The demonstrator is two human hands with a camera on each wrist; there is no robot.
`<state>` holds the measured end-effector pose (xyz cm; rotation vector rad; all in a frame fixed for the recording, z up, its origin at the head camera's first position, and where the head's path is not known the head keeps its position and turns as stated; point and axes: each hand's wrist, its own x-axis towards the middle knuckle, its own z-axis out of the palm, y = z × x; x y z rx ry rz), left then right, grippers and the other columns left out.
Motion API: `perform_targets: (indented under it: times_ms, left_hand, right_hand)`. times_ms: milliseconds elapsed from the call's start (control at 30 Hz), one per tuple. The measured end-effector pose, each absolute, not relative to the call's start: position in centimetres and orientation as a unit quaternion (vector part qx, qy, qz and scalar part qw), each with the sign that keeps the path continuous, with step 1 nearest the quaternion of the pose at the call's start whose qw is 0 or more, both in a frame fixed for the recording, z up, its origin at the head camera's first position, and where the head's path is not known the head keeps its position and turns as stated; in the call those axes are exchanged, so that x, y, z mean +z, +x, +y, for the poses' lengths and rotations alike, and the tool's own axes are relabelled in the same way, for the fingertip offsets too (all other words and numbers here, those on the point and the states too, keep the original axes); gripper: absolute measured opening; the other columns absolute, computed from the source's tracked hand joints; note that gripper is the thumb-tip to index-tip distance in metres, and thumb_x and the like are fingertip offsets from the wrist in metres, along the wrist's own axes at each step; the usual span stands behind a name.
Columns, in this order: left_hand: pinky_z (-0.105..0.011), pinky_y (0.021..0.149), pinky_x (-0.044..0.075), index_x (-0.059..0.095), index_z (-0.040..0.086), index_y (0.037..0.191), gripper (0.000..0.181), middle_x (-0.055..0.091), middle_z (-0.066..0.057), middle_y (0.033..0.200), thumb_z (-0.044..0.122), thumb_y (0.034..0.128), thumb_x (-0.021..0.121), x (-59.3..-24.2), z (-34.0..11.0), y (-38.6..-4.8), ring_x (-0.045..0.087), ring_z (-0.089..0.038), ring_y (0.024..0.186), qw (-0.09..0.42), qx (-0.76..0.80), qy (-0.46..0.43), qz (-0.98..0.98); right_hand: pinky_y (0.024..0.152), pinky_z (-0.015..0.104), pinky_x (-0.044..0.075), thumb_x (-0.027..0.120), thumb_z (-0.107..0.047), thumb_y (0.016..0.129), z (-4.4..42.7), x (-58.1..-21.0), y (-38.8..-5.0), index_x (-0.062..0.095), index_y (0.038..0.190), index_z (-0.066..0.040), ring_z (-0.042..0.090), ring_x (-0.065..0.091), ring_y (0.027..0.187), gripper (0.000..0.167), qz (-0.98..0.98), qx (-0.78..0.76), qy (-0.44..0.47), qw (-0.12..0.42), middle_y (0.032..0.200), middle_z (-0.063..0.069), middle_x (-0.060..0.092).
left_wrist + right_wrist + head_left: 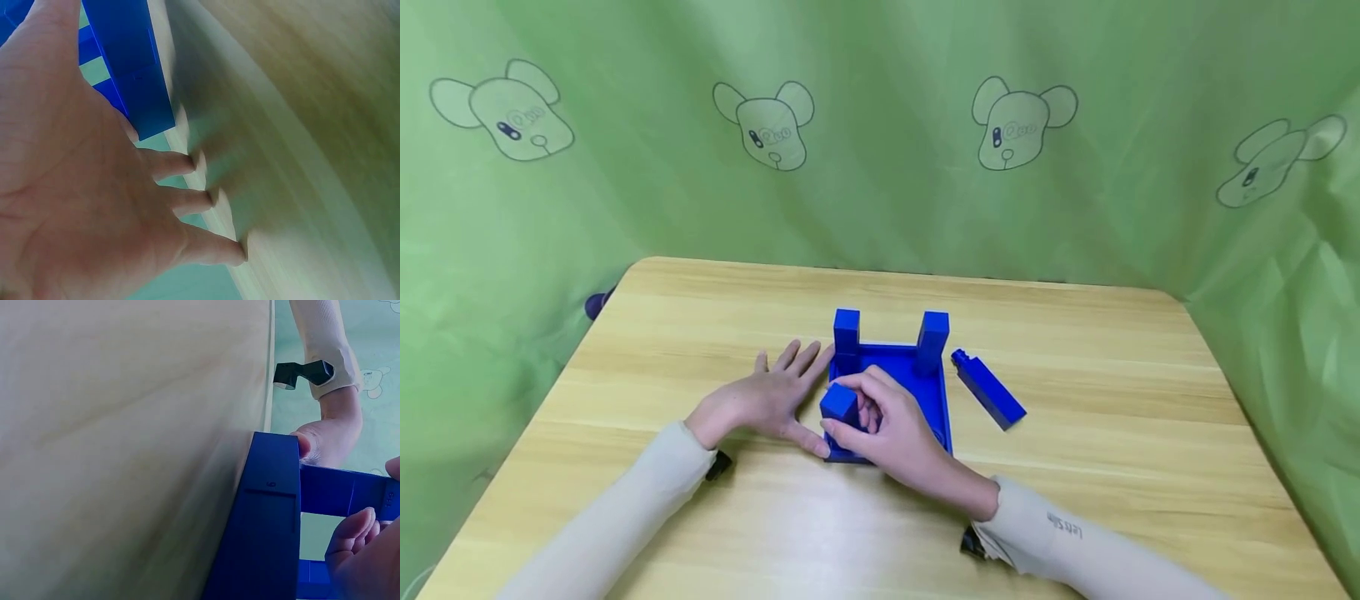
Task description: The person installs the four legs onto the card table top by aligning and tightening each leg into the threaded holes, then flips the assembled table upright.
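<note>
A shallow blue square tray-like base (891,357) lies on the table with blue posts upright at its far-left (847,332) and far-right corners. My right hand (901,429) grips a third upright blue post (840,403) at the near-left corner, thumb on one side and fingers on the other. In the right wrist view this post (325,490) meets the base's edge. My left hand (771,402) is spread with its thumb and a finger along the base's left side; its other fingertips rest on the table. A loose blue post (991,392) with a notched end lies right of the base.
The light wooden table (1112,483) has a rounded far edge. Behind and beside it hangs a green curtain (895,208) with mouse-like head drawings. A dark object (597,305) shows past the table's left edge. Black devices sit at both wrists.
</note>
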<state>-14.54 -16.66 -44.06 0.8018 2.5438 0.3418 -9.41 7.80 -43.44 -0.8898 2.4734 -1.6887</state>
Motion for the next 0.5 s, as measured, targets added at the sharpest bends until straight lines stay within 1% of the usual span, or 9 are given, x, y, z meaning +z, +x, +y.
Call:
perform_targets:
  times_ms: [100,200,300,367,500]
  left_hand:
    - [-0.086,0.117,0.004,-0.014,0.014,0.174,0.149,-0.005,-0.025,0.179,0.084,0.0795,0.078,-44.06,-16.61,-14.54,-0.007,-0.053,0.162,0.225,0.123,0.292,0.921]
    - [-0.085,0.117,0.003,-0.015,0.015,0.174,0.15,-0.006,-0.025,0.179,0.084,0.079,0.078,-44.04,-16.57,-14.48,-0.007,-0.052,0.162,0.228,0.123,0.29,0.921]
    - [-0.085,0.117,0.003,-0.013,0.014,0.175,0.15,-0.005,-0.026,0.179,0.082,0.0786,0.08,-43.98,-16.62,-14.47,-0.006,-0.053,0.162,0.224,0.126,0.287,0.923]
    - [-0.085,0.117,0.004,-0.013,0.014,0.175,0.15,-0.005,-0.026,0.179,0.081,0.0789,0.08,-43.94,-16.67,-14.55,-0.006,-0.053,0.162,0.221,0.127,0.287,0.923]
    - [-0.085,0.117,0.005,-0.014,0.013,0.175,0.15,-0.004,-0.026,0.179,0.081,0.0794,0.08,-44.1,-16.68,-14.57,-0.005,-0.054,0.162,0.218,0.13,0.286,0.924]
  right_hand:
    - [0.061,0.025,0.048,0.09,-0.025,0.095,7.92,-43.53,-9.52,0.075,0.128,-0.016,0.014,0.055,0.074,0.037,0.794,-0.538,-0.281,0.02,0.093,-0.004,0.057]
    - [0.058,0.024,0.044,0.093,-0.027,0.092,7.98,-43.64,-9.56,0.073,0.123,-0.02,0.012,0.053,0.07,0.037,0.792,-0.545,-0.272,0.036,0.086,-0.005,0.058]
    - [0.057,0.023,0.042,0.094,-0.026,0.091,7.95,-43.69,-9.64,0.071,0.119,-0.019,0.011,0.052,0.068,0.036,0.783,-0.561,-0.264,0.05,0.081,-0.005,0.057]
    - [0.056,0.023,0.042,0.093,-0.025,0.092,7.95,-43.68,-9.69,0.07,0.115,-0.018,0.012,0.052,0.067,0.034,0.779,-0.567,-0.263,0.051,0.078,-0.004,0.056]
    - [0.057,0.024,0.041,0.092,-0.027,0.093,8.04,-43.77,-9.71,0.067,0.106,-0.02,0.013,0.051,0.066,0.029,0.781,-0.562,-0.27,0.034,0.076,-0.003,0.054]
